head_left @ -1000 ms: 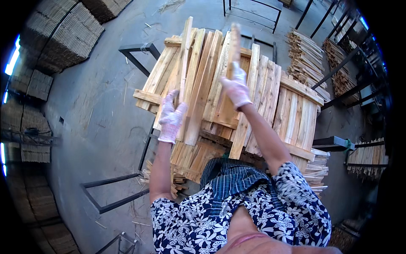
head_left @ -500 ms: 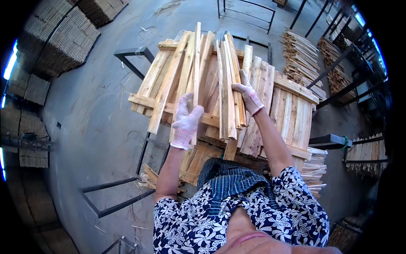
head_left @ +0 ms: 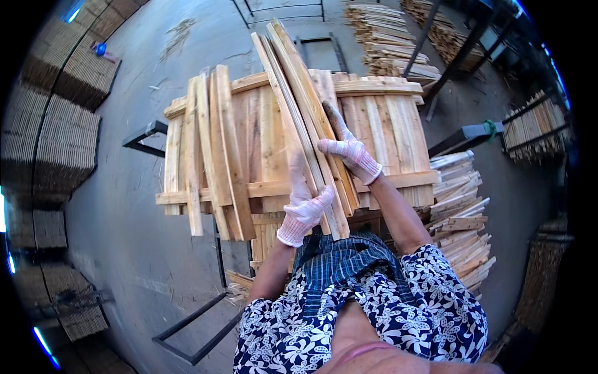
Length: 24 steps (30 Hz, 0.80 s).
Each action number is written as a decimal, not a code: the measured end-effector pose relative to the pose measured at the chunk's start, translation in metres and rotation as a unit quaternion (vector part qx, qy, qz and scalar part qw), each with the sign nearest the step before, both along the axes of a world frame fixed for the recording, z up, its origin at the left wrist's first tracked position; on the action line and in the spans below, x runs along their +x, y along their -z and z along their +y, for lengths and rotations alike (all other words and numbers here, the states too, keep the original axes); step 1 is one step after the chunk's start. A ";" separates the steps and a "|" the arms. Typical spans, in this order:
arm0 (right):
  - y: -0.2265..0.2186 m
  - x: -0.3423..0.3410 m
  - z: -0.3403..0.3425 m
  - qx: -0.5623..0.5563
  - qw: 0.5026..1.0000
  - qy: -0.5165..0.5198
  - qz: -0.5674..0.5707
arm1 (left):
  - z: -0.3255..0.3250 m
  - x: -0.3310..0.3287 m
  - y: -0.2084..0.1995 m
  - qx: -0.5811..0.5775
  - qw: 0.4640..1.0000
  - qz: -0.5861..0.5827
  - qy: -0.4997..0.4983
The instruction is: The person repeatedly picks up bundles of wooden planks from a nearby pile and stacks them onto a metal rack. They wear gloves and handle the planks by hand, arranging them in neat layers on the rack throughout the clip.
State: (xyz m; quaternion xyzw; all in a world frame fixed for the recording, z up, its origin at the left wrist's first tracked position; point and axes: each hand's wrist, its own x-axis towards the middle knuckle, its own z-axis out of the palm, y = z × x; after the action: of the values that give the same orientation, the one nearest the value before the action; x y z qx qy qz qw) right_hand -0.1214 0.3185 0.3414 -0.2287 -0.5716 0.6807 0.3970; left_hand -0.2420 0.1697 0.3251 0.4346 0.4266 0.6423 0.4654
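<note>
Both my hands wear white knit gloves. My left hand point(head_left: 304, 201) grips the near end of a bundle of long thin wooden slats point(head_left: 299, 106) that lies slanted across a wooden pallet-like stack point(head_left: 386, 124) in front of me. My right hand point(head_left: 349, 149) presses on the same bundle from its right side, fingers along the slats. A second small group of slats point(head_left: 212, 149) lies on the left part of the stack, untouched.
A loose pile of short boards point(head_left: 464, 212) sits to my right. Stacked slat bundles point(head_left: 62, 124) line the left wall and more lumber point(head_left: 386, 37) lies far ahead. Black metal frames point(head_left: 199, 330) rest on the concrete floor.
The upright slats have been gathered into one bundle and laid down slanted on the stack. Both hands have closed in on it; the view has shifted nearer.
</note>
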 end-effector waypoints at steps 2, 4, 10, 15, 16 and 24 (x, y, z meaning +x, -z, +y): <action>-0.002 0.031 -0.006 -0.008 1.000 0.012 0.011 | 0.004 0.015 0.004 0.012 0.986 0.165 -0.006; 0.008 0.056 -0.008 0.012 0.997 0.074 -0.034 | 0.011 0.027 0.017 0.028 0.973 0.228 -0.001; 0.094 0.133 0.018 0.046 0.930 0.218 -0.292 | 0.050 0.090 0.088 -0.076 0.923 0.375 -0.042; 0.152 0.151 0.031 0.095 0.789 0.265 -0.547 | 0.073 0.136 0.119 -0.136 0.672 0.727 -0.025; 0.155 0.153 0.032 0.094 0.780 0.257 -0.563 | 0.076 0.137 0.117 -0.163 0.698 0.698 0.005; 0.150 0.115 0.017 0.136 0.743 0.269 -0.598 | 0.026 0.080 0.074 -0.059 0.842 0.536 0.014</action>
State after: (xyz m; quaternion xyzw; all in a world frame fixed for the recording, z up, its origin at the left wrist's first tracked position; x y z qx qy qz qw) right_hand -0.0061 0.3356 0.1918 -0.6765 -0.6931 0.1845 0.1671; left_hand -0.1621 0.1957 0.2507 0.6885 0.6407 0.2762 0.1980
